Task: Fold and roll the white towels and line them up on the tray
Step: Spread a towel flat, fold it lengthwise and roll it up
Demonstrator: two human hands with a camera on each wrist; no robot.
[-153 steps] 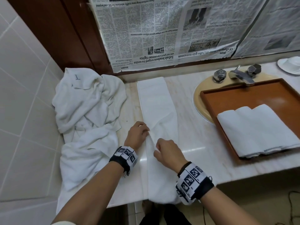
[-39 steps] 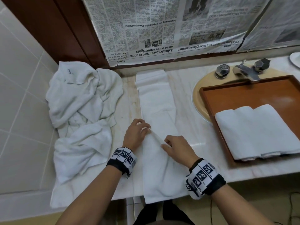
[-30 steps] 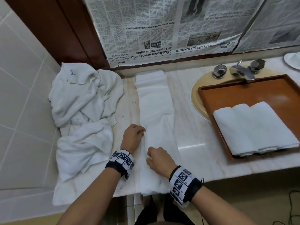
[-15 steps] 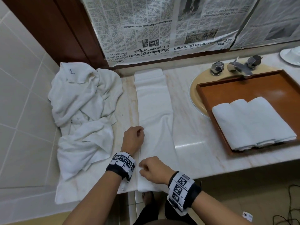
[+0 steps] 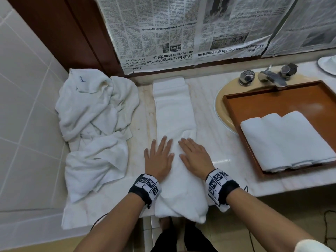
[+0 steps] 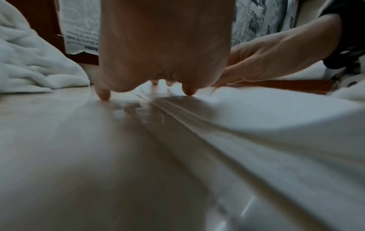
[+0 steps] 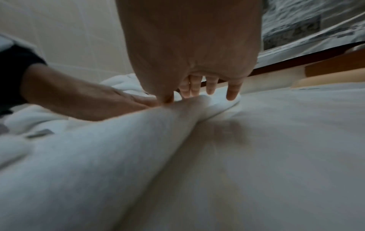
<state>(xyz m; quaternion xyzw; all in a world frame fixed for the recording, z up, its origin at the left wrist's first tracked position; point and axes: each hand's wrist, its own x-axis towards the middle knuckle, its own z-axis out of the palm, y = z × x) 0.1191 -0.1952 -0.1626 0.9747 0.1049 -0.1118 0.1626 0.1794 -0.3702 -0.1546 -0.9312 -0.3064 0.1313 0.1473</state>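
Observation:
A white towel (image 5: 174,113) folded into a long narrow strip lies on the marble counter, running from the back wall to the front edge, where its near end hangs over. My left hand (image 5: 160,155) lies flat on the strip's left edge, fingers straight. My right hand (image 5: 194,155) presses flat on its right side. In the left wrist view the left fingertips (image 6: 103,94) touch the counter beside the towel (image 6: 256,118). In the right wrist view the right fingers (image 7: 233,92) rest on a raised fold of the towel (image 7: 177,125). The brown tray (image 5: 283,100) holds rolled white towels (image 5: 285,140).
A heap of loose white towels (image 5: 94,124) lies at the left against the tiled wall. The tray sits over a beige sink (image 5: 221,110) with a chrome tap (image 5: 271,77). Newspaper (image 5: 181,30) covers the wall behind. A white dish (image 5: 329,64) stands at the far right.
Both hands have let go of the towel's folded edge and now lie flat with straight fingers on the strip. The right hand moved forward again from the near end.

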